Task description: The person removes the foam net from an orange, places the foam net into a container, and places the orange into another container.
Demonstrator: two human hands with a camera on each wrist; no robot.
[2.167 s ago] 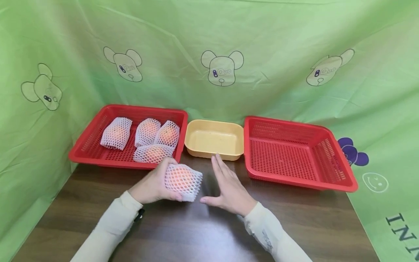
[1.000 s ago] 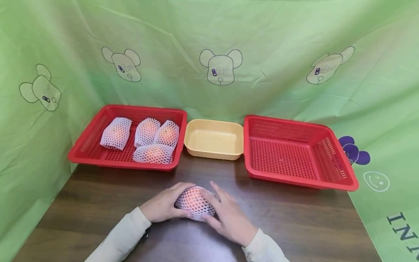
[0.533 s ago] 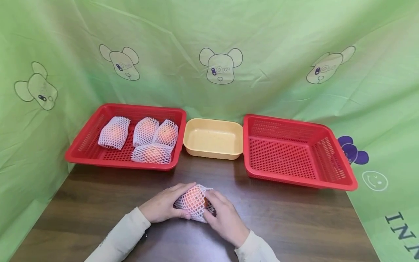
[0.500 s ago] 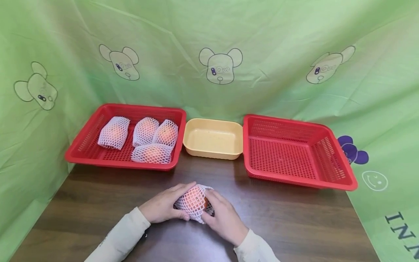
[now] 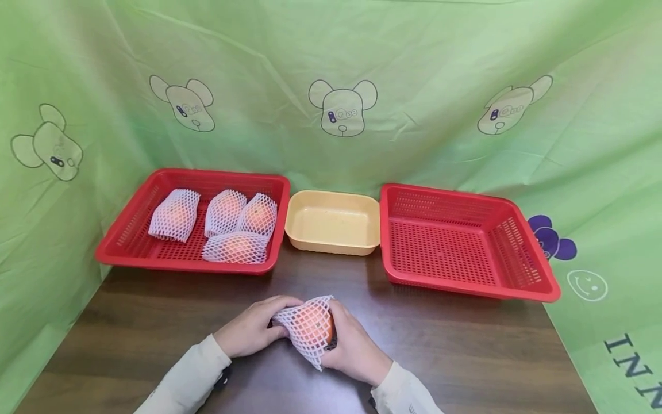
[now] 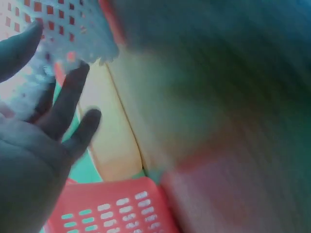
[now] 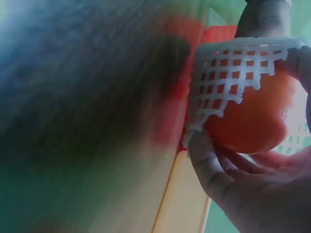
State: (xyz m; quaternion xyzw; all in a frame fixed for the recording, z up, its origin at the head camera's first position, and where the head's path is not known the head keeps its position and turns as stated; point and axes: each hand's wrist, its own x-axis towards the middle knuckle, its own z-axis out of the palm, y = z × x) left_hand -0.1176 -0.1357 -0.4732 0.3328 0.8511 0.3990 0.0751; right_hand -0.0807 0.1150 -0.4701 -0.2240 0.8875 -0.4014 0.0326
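Observation:
Low over the table's middle, both hands hold one orange [image 5: 331, 329] in a white foam net sleeve [image 5: 308, 325]. My left hand [image 5: 251, 329] pinches the sleeve's left end between thumb and fingers. Round the right side of the fruit curls my right hand [image 5: 357, 348], its thumb at the net's edge. In the right wrist view, a wide patch of bare orange skin [image 7: 250, 116] shows past the sleeve's rim [image 7: 218, 80]. The left wrist view has the net [image 6: 73, 24] close by the left fingers, partly washed out.
Several netted oranges [image 5: 176, 215] lie in a red basket [image 5: 181, 265] at the back left. A yellow tub [image 5: 333, 248] stands at the back middle. Right of it sits another red basket [image 5: 445, 247] with nothing in it. Green cloth [image 5: 269, 115] hangs behind the brown table [image 5: 455, 356].
The left hand has brought the netted orange from beside the left basket to the front middle. The right hand has come onto it, and the net has slipped leftward, baring the orange's right side.

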